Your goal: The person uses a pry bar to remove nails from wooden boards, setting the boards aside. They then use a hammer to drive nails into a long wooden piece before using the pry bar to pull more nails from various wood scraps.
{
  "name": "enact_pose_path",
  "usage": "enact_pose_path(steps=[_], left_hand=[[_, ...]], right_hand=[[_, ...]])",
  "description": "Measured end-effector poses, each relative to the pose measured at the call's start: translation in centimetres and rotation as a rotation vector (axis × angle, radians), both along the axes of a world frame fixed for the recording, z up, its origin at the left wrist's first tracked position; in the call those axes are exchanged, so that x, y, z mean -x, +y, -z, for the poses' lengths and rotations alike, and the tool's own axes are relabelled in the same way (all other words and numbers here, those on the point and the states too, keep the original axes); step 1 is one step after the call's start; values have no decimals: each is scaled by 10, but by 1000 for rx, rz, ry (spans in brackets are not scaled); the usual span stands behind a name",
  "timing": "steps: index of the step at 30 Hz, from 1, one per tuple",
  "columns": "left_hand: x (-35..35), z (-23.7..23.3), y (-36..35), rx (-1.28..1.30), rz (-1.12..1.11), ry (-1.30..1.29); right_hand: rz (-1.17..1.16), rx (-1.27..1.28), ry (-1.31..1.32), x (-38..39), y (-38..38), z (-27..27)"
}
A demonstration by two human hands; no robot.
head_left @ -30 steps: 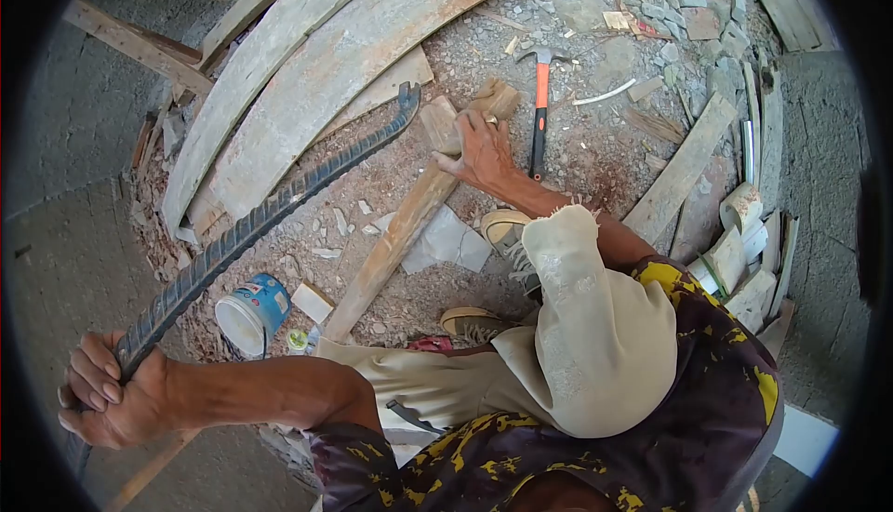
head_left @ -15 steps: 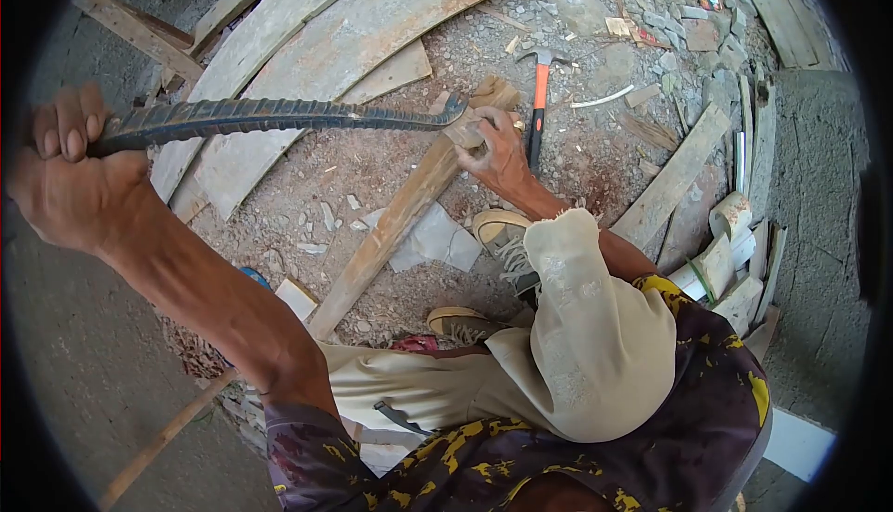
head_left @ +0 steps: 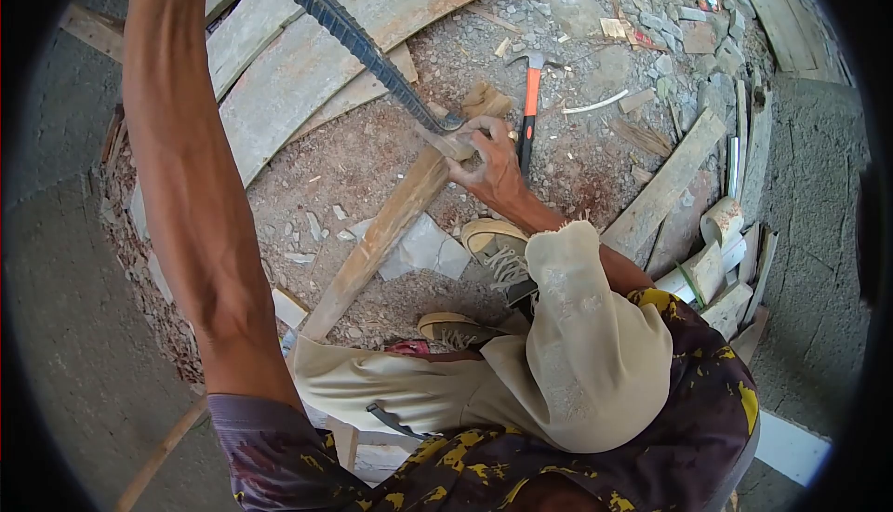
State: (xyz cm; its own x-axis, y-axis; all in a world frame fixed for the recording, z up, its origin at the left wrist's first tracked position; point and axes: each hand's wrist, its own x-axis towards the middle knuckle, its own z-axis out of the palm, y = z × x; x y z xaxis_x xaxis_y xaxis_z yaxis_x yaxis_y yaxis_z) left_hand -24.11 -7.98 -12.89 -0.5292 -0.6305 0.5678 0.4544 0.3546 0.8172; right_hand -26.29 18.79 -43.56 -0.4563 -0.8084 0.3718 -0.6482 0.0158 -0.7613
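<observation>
At the far left lies a grey concrete floor (head_left: 65, 261), with a thin wooden strip (head_left: 158, 456) slanting across its lower corner. Just right of it the person's left arm (head_left: 186, 159) rises straight up. The left hand itself is beyond the top edge, so I cannot tell how its grip stands. A ribbed steel bar (head_left: 344, 28) comes down from that edge and slants to the right over two wide, curved grey boards (head_left: 307, 66) that lie on the rubble-strewn ground (head_left: 353, 168). The bar's hooked tip meets the upper end of a long plank (head_left: 372, 252), which runs from near the person's knee up toward the middle of the view. A pale broken tile (head_left: 423, 247) lies just beside the plank, on its right. The right hand (head_left: 488, 163) sits on that upper end of the plank, its grip closed over the wood with the fingers (head_left: 474, 135) curled right next to the bar's tip. A short wood offcut (head_left: 490, 100) lies just beyond the knuckles. Below the hand, two worn shoes (head_left: 498, 244) stand on the rubble, near the plank. Just right of the hand lies a hammer (head_left: 528, 103) with an orange shaft, its head pointing away from the person. Farther right a flat board (head_left: 665, 186) lies aslant, and pale rolls (head_left: 721, 224) are stacked against scrap wood by the right edge.
</observation>
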Motion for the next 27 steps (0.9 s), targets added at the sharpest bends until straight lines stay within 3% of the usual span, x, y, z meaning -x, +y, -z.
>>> enact_pose_path(steps=[8,12,13,16,17,20,22,23,25,27], left_hand=[[6,9,4,-132,-279,2],[-63,12,-70,-401,299,74],[-77,3,-73,-368,286,62],[-114,-43,-40,-117,-98,-6],[-142,-60,-47,-187,268,62],[-202,-93,-21,-249,250,274],[-283,-103,-57,-65,754,28],[-297,-99,-36,-62,745,32],[-316,-76,17,-103,91,232],[-344,-50,40,-249,-93,358]], right_hand=[[-2,-58,-54,5,2,-6],[-1,-61,-76,5,4,-1],[-3,-83,-103,4,5,1],[13,-102,-130,2,5,1],[10,-106,-130,3,5,1],[6,-109,-93,2,6,0],[9,-113,-91,1,8,0],[16,-120,-97,-1,9,0],[23,-119,-88,-4,12,3],[32,-111,-74,-5,12,6]])
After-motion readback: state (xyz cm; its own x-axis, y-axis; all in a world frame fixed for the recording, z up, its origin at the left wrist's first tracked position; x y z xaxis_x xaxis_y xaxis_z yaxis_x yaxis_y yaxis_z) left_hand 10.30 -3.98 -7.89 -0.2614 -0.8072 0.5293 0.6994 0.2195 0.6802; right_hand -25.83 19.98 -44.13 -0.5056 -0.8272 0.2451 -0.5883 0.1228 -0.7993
